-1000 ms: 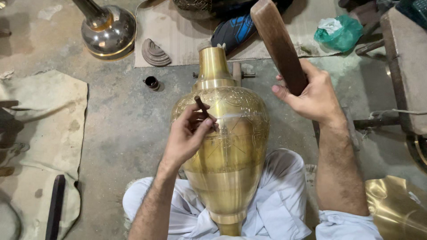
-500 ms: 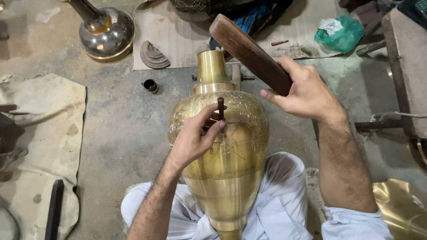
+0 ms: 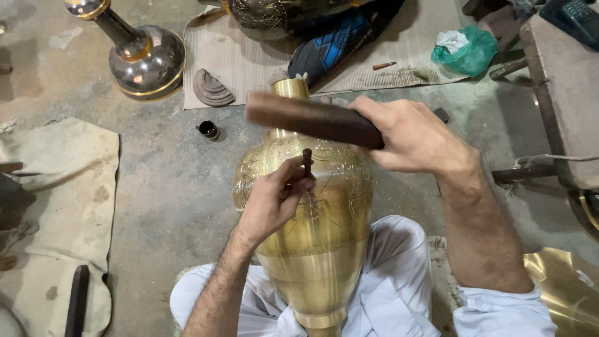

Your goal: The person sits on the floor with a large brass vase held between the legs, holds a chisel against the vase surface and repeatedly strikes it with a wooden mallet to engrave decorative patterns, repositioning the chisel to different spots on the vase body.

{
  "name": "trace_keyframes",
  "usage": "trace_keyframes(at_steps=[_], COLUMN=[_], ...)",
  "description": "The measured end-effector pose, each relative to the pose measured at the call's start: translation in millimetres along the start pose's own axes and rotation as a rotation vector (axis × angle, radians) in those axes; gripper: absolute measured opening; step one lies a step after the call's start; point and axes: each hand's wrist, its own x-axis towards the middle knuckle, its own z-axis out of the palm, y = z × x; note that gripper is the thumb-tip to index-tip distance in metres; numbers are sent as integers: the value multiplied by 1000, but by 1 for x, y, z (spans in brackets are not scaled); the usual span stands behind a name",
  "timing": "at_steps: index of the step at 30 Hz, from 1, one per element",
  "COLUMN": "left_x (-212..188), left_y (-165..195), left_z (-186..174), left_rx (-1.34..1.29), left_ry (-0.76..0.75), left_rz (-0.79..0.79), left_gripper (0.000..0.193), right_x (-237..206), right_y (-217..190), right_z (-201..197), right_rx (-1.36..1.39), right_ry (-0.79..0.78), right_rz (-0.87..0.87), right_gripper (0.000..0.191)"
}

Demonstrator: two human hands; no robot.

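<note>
Head view looks straight down on a tall brass vase (image 3: 312,249) lying between the person's knees, its narrow neck pointing away and its foot tucked against white trousers (image 3: 399,281). The metal is smooth and satiny on the lower body, while the swelling shoulder carries fine engraved scrollwork that catches the light in pale lines.

The left hand (image 3: 271,203) rests on that shoulder, fingers curled tight around a short dark metal punch (image 3: 307,161), which stands nearly upright with its tip on the engraved band. Only the blunt top of the tool shows above the fingertips.

The right hand (image 3: 409,137) is closed in a full fist around one end of a flat wooden mallet (image 3: 312,118), a worn, reddish-brown slab held level just above the punch head; whether wood and punch are touching I cannot tell.

Around them the floor is rough grey concrete (image 3: 168,187). A crumpled, stained cloth (image 3: 56,187) lies to the left, a ribbed mat (image 3: 243,59) beyond the vase. On the mat's edge sits a ridged shell-shaped block (image 3: 211,90), and beside it a polished, dark silver-toned vessel with gold bands (image 3: 143,56). A small black cap (image 3: 208,130) sits on the concrete near the vase's neck, and a green plastic bag (image 3: 467,53) is bunched far right.
</note>
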Motion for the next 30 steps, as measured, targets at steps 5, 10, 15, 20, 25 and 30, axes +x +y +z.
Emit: trace_keyframes(at_steps=[5,10,15,20,25,30], left_x=[-7,-34,-75,-115,-128,-127], left_y=[-4,-21,-43,-54,-57,-49], left_z=[0,2,15,33,35,26], left_rx=[-64,-484,-578,-688,-744,-700], left_ry=[45,268,396,408,361,261], left_rz=[86,8,-123,-168,-183,-184], left_gripper=[26,35,37,35,37,38], right_x=[-4,-20,-50,-83,-99,-105], right_y=[6,26,33,39,43,43], right_z=[6,27,77,107,101,92], right_rx=[-74,249,799,1021,948,955], right_ry=[-21,240,348,343,382,408], right_rz=[-13,38,245,286,263,201], right_gripper=[43,49,52,48,44,44])
